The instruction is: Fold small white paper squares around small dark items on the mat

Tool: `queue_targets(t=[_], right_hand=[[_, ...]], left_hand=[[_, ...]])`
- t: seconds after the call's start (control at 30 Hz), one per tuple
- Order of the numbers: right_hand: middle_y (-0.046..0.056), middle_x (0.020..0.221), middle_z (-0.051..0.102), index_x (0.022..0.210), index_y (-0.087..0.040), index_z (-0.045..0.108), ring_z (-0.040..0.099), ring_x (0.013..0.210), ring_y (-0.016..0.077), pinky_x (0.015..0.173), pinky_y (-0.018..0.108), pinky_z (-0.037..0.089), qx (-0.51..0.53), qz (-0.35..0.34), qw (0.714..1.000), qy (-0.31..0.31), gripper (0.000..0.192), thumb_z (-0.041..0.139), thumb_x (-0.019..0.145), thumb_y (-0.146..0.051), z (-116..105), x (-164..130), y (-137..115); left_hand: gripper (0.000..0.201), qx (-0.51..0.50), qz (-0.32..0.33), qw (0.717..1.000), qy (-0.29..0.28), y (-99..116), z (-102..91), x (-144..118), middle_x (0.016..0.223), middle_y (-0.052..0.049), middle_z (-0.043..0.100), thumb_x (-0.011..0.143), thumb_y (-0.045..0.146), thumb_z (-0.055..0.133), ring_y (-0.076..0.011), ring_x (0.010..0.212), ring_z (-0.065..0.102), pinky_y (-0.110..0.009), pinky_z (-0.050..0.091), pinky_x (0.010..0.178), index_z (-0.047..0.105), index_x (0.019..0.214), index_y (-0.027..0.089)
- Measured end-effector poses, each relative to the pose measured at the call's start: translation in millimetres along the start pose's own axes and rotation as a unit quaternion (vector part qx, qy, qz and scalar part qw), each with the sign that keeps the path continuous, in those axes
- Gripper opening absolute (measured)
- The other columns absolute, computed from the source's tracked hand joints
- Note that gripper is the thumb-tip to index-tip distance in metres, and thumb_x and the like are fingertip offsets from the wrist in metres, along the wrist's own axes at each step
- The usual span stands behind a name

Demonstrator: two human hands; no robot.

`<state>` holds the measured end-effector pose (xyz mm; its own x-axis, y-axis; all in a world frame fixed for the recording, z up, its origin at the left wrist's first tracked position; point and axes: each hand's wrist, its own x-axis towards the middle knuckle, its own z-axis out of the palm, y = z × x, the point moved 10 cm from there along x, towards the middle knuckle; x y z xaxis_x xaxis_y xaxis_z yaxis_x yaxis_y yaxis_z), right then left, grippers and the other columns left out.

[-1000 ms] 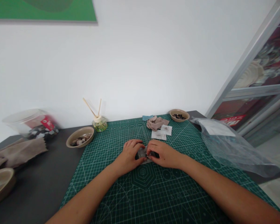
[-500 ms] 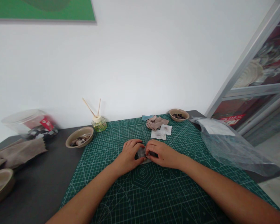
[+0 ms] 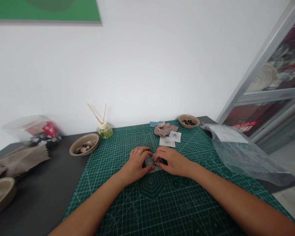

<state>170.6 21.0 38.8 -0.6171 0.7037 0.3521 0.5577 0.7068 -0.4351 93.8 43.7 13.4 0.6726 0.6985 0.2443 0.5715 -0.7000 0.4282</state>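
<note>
the left hand (image 3: 139, 161) rests low over the middle of the green cutting mat (image 3: 124, 206), its thumb and index finger parted and set on a small, flat grey piece (image 3: 150, 159). the right hand (image 3: 171, 160) comes in from the other side, fingers curled and the tips of thumb and index finger close together over the same piece; whether they pinch something small there cannot be told, as the spot is dark and tiny. the grey piece lies on the mat between the two hands, partly covered by the fingers.

just beyond the hands, two white cards (image 3: 167, 142) lie overlapping on the mat, each with a small mark or item too faint to make out. behind them sits a crumpled beige cloth (image 3: 163, 130), with a flat blue piece (image 3: 155, 124) next to it. a tan bowl of dark bits (image 3: 189, 126) stands at the far right corner of the mat, and a clear plastic bag (image 3: 243, 160) spreads along the right edge.

on the left, a reed diffuser (image 3: 105, 131) stands at the far corner of the mat, near a tan bowl of mixed pebble-like pieces (image 3: 75, 146). further left on the dark grey surface (image 3: 39, 193) are a clear tub (image 3: 19, 129) with a red label and a folded taupe cloth (image 3: 27, 160).
</note>
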Motion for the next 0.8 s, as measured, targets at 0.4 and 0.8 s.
queue_targets(t=[0.4, 0.8], right_hand=[[0.005, 0.087, 0.057, 0.085, -0.016, 0.058, 0.053, 0.084, 0.0182, 0.075, 0.03, 0.044, -0.001, 0.01, 1.0, -0.001, 0.012, 0.06, 0.077, -0.007, -0.9, -0.9, 2.7], [0.005, 0.088, 0.058, 0.085, -0.016, 0.058, 0.053, 0.084, 0.018, 0.075, 0.03, 0.044, -0.001, 0.002, 1.0, 0.0, 0.012, 0.06, 0.077, -0.008, 0.8, -0.4, 1.8]], left_hand=[[0.032, -0.001, -0.001, 1.0, -0.008, 1.5, 0.0, -0.2, 0.125, -0.007, 0.052, 0.078, 0.023, 0.067, -0.0275, 0.121, 0.042, -0.047, 0.03, 0.103, 0.056, 0.108, 0.022], [0.033, 0.001, -0.003, 1.0, -0.008, 0.7, 0.6, 0.7, 0.125, -0.008, 0.051, 0.077, 0.023, 0.068, -0.0275, 0.121, 0.042, -0.047, 0.03, 0.103, 0.056, 0.108, 0.021]])
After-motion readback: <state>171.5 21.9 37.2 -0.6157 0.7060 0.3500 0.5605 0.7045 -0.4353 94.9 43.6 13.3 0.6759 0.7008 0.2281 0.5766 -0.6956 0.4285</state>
